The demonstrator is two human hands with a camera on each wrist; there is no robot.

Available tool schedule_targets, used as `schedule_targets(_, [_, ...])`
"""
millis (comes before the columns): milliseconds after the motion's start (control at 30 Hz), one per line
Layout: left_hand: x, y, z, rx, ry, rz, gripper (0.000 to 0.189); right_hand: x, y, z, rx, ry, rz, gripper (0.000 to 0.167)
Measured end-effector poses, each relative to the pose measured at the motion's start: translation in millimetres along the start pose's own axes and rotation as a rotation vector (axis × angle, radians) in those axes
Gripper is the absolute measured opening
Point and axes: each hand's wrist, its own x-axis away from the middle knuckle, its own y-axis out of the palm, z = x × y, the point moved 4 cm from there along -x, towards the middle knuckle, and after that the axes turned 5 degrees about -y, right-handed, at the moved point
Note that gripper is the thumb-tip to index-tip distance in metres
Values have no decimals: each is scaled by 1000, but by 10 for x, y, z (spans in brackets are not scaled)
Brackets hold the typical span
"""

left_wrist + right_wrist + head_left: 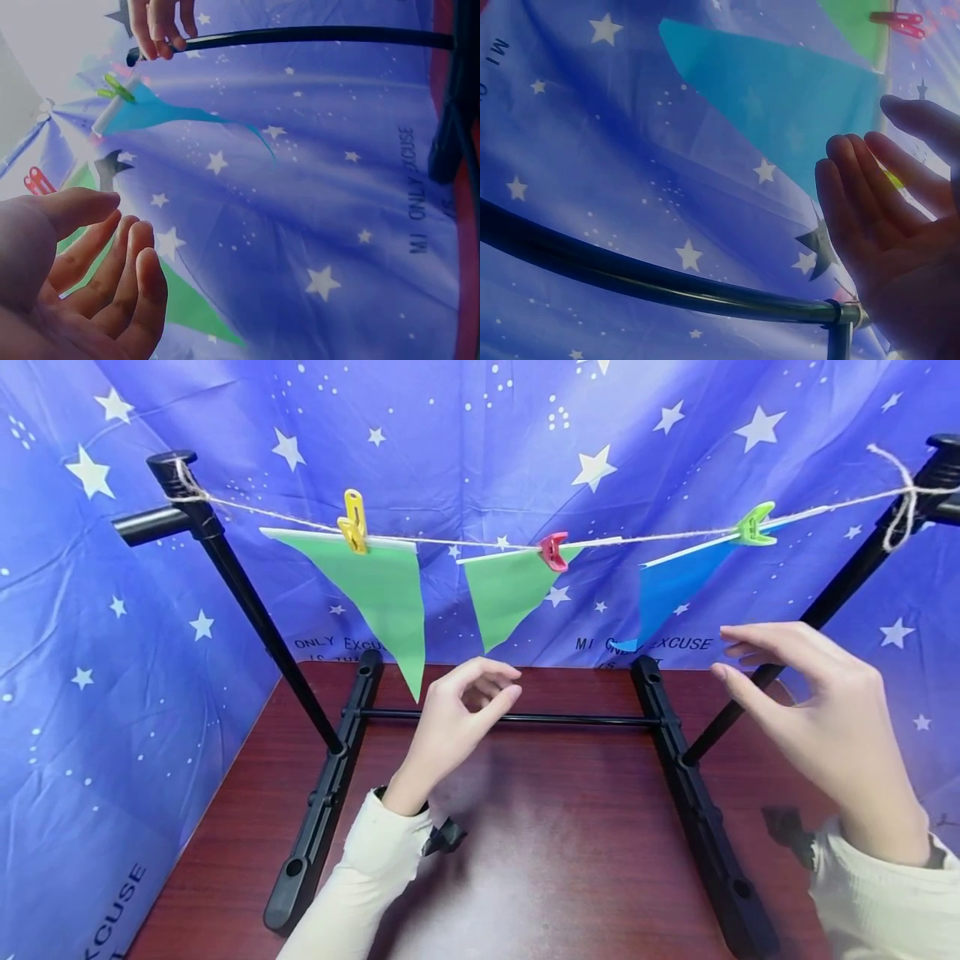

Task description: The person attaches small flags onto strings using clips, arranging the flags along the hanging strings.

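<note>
Three paper pennants hang from a string (480,541) by small clothespins. On the left is a green pennant (386,597) under a yellow clothespin (353,524). A second green pennant (510,589) hangs mid-string from a red clothespin (554,552). To the right, a lime-green clothespin (756,525) grips a blue pennant (675,585), its lower tip curled. My left hand (468,710) hovers below the middle pennant, fingers loosely bent with nothing held. Lower right of the blue pennant, my right hand (825,710) is raised, thumb and fingers apart, and touches nothing.
A black frame (262,627) stands on the dark red wooden table (540,860), its posts holding the string's tied ends. A thin crossbar (525,718) joins its two feet. Behind hangs a blue-purple cloth (480,443) with white stars and printed words.
</note>
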Motion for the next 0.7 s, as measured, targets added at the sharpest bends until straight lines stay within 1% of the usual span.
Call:
schedule_targets(100, [70, -51, -68, -20, -15, -4, 14, 81, 57, 16, 6, -6, -31, 47])
schedule_targets(167, [111, -86, -103, -39, -10, -3, 13, 137, 99, 27, -1, -4, -46, 48])
schedule_targets(333, [227, -195, -201, -126, 10, 26, 14, 311, 247, 51, -21, -22, -83, 51])
schedule_targets(400, [285, -237, -246, -158, 3, 34, 14, 389, 313, 55, -32, -24, -103, 50])
schedule_targets(467, [346, -270, -286, -179, -9, 30, 15, 467, 377, 57, -40, -20, -130, 50])
schedule_targets(500, [378, -284, -302, -192, -12, 29, 16, 509, 412, 59, -45, -22, -131, 51])
schedule_targets(567, [443, -303, -319, -232, -6, 26, 18, 592, 477, 59, -58, -3, -155, 50])
schedule_targets(700, [570, -313, -349, -339, 18, 24, 22, 754, 625, 52, -94, -13, -144, 53])
